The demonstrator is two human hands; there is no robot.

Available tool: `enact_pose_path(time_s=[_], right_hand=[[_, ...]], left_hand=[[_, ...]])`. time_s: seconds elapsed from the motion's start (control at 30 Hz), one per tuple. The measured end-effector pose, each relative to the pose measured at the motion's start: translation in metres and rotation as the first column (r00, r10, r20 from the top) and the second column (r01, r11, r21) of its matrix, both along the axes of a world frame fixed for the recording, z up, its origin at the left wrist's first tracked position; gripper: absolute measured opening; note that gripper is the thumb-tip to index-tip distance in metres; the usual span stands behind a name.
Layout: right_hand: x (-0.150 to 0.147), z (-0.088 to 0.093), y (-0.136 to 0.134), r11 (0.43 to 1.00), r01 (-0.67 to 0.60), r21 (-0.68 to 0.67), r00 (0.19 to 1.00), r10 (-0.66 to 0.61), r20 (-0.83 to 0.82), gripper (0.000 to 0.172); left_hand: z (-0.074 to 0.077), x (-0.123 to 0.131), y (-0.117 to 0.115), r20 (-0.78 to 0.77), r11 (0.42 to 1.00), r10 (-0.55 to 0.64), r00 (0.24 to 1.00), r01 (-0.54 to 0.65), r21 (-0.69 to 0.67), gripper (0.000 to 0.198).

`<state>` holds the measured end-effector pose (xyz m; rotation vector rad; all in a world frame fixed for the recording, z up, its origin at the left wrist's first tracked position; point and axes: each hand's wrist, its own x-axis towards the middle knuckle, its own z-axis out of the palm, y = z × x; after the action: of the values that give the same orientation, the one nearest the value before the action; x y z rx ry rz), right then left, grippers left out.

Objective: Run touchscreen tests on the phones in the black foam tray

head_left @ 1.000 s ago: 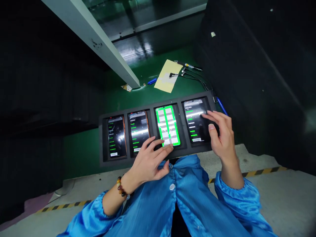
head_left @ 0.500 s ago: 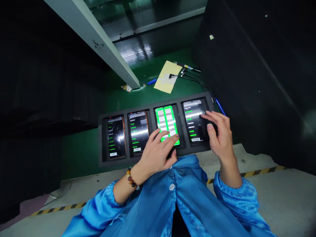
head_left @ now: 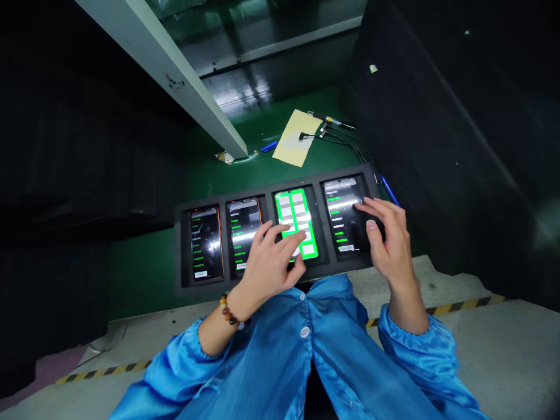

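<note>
Several smartphones lie face up, each in its own recess of a black tray. My left hand is open, its fingertips over the lower part of a phone with a green-and-white screen; whether they touch the glass I cannot tell. My right hand is also open, with fingertips at the right edge of the rightmost phone, whose dark screen carries green and white text lines. Two more dark-screened phones, the leftmost phone and its neighbour phone, have orange edges. My left hand partly covers the neighbour.
Behind the tray, a yellow sheet lies on the green surface with black cables, a pen and a blue cap-like piece. A grey post rises at the left. Dark panels flank both sides.
My left hand has shifted left and slightly down across the green-and-white screen, uncovering its lower right corner. My right hand stays almost where it was.
</note>
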<state>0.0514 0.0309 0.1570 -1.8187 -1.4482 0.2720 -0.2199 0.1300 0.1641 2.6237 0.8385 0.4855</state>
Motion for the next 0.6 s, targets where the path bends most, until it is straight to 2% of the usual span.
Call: enact_pose_path(time_s=[0.1,0.17,0.33,0.4,0.6], right_hand=[[0.001,-0.001,0.0,1.0,0.004,-0.002,1.0,-0.004,0.003,0.044],[0.001,-0.001,0.0,1.0,0.003,-0.001,1.0,-0.003,0.003,0.044],[0.0,0.0,0.0,1.0,-0.002,-0.006,1.0,0.002,0.0,0.043],[0.0,0.001,0.0,1.0,-0.005,-0.009,1.0,0.005,0.001,0.043],[0.001,-0.001,0.0,1.0,-0.002,0.001,1.0,0.002,0.004,0.043]], left_hand=[[-0.001,0.014,0.0,-0.009,0.998,-0.054,0.999,0.054,-0.014,0.041],[-0.001,0.012,0.002,-0.02,0.999,-0.045,0.999,0.045,-0.017,0.042],[-0.003,-0.02,0.012,-0.011,0.991,0.129,0.992,-0.129,0.046,0.036],[-0.004,-0.025,0.016,-0.028,0.988,0.147,0.989,-0.146,0.057,0.035],[-0.002,0.008,0.021,-0.028,0.999,-0.035,0.999,0.035,0.011,0.041]])
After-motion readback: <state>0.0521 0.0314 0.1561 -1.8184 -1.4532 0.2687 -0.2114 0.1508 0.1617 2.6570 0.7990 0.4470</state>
